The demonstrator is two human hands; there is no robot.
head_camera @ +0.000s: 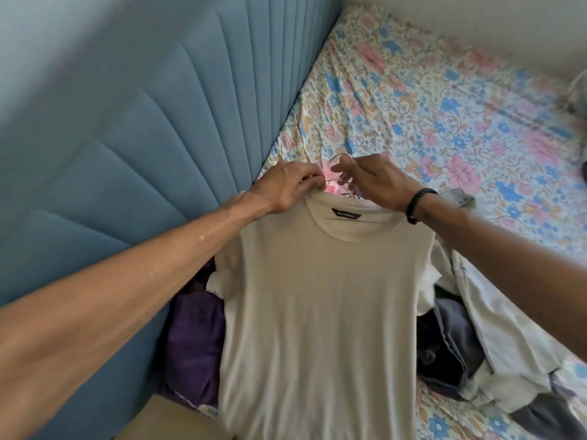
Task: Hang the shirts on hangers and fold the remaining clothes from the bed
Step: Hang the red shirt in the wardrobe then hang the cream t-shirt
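A: What did your shirt (320, 312) look like?
B: Cream T-shirt, round neck, small dark label inside the collar. It hung front-on at centre frame, filling 6 o'clock, short sleeves drooping at 9 and 3.
A: Your hands?
B: Your left hand (286, 185) pinched the collar and the thin metal hanger (341, 158) at 12 o'clock of the shirt. Your right hand (374, 181), black wristband (416, 204) on, had fingers curled round the hanger hook.
A: Surroundings?
B: Floral bed sheet (444, 106) at 1 o'clock, blue headboard (127, 138) at 10, purple garment (193, 344) at 8, pale clothes (508, 328) at 4.
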